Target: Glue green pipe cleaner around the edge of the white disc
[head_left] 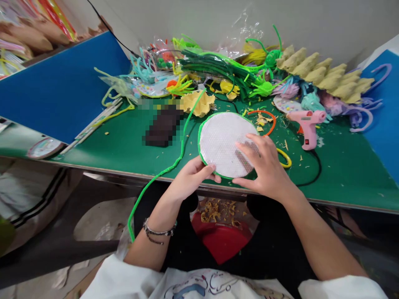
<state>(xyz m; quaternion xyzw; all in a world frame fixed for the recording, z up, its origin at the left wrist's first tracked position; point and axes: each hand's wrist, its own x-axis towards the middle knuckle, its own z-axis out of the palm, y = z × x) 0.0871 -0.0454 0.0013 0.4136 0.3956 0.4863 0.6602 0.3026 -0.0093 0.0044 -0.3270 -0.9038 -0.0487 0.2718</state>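
A round white disc point(226, 145) with a dimpled, bubble-like surface is tilted above the front of the table. Bright green fuzzy cord, like pipe cleaner, runs round its rim. My left hand point(199, 174) pinches the lower left edge between thumb and fingers. Over the right side of the disc, my right hand point(264, 164) has its fingers spread, casting a shadow; whether the fingertips touch it I cannot tell. A long green pipe cleaner point(156, 177) arcs left of the disc and drops beside my left forearm.
A pink glue gun point(307, 126) stands at the right, its black cord trailing forward. Pipe-cleaner bundles point(215, 68) and an egg-carton piece point(327, 74) line the back. Blue panels point(68, 83) flank the green table point(124, 160). A blurred dark object point(165, 126) lies left; a red stool point(221, 238) is below.
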